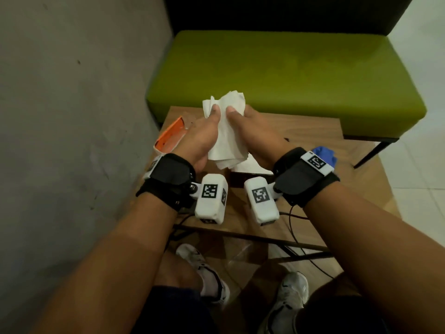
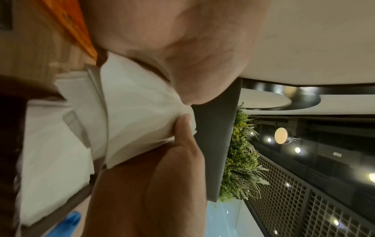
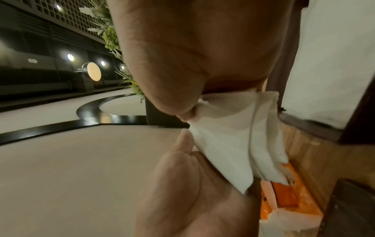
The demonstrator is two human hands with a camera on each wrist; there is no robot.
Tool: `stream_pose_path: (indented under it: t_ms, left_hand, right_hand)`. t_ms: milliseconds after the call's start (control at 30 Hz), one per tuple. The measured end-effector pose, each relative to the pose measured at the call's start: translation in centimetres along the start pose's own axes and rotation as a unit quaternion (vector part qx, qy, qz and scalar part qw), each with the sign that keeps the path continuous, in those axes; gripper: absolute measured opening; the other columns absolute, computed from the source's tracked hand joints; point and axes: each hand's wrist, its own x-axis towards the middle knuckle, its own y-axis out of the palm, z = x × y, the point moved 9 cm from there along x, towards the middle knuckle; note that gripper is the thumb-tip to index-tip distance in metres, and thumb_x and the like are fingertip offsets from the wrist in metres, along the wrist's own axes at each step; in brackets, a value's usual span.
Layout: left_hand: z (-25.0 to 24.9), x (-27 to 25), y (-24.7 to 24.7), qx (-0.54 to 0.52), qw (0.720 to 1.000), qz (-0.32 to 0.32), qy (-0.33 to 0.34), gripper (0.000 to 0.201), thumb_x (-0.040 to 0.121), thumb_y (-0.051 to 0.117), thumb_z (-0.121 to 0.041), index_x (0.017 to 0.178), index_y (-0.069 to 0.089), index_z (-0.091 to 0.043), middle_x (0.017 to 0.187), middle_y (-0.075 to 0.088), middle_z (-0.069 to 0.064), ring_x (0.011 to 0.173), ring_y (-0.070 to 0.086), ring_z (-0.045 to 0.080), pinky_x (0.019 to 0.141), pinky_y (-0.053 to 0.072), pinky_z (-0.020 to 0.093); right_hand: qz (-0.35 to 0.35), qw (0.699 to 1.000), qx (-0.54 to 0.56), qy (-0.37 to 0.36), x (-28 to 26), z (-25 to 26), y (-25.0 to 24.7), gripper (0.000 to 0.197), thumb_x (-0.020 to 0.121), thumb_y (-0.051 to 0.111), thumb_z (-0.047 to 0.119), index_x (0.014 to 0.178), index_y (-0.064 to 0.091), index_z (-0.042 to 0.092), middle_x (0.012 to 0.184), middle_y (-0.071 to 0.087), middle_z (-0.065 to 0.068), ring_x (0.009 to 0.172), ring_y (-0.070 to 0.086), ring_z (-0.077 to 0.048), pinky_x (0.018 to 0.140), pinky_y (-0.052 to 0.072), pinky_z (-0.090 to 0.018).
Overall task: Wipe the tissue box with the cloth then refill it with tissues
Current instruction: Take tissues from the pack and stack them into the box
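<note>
Wood table (image 1: 313,131): left hand (image 1: 204,138) and right hand (image 1: 255,133) both pinch tissue stack (image 1: 228,138) from either side, long axis vertical, directly above open tissue box (image 1: 250,168), cloth (image 1: 323,154) just right of it.
</note>
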Motion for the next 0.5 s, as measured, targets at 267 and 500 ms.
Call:
stream_pose_path:
  t_ms: [267, 500]
  left_hand:
    - [0.9, -2.5, 3.9, -0.064, 0.997, 0.036, -0.013, 0.017, 0.112, 0.052, -0.012, 0.124, 0.060, -0.003, 0.121, 0.075, 0.016, 0.101, 0.078, 0.024, 0.079, 0.066, 0.038]
    - [3.6, -4.7, 4.8, 0.007, 0.990, 0.065, -0.123, 0.053, 0.100, 0.063, -0.059, 0.130, 0.068, -0.016, 0.117, 0.080, 0.006, 0.100, 0.079, 0.023, 0.083, 0.065, 0.039]
  right_hand:
    - [-0.078, 0.994, 0.041, 0.057, -4.9, -2.5, -6.1, 0.036, 0.114, 0.042, 0.035, 0.137, 0.060, 0.014, 0.125, 0.075, -0.004, 0.113, 0.074, -0.023, 0.104, 0.058, -0.051]
    - [-0.207, 0.961, 0.183, 0.027, -6.2, -3.2, -8.3, 0.033, 0.114, 0.040, 0.020, 0.144, 0.051, 0.015, 0.133, 0.069, -0.008, 0.118, 0.070, -0.027, 0.104, 0.058, -0.054]
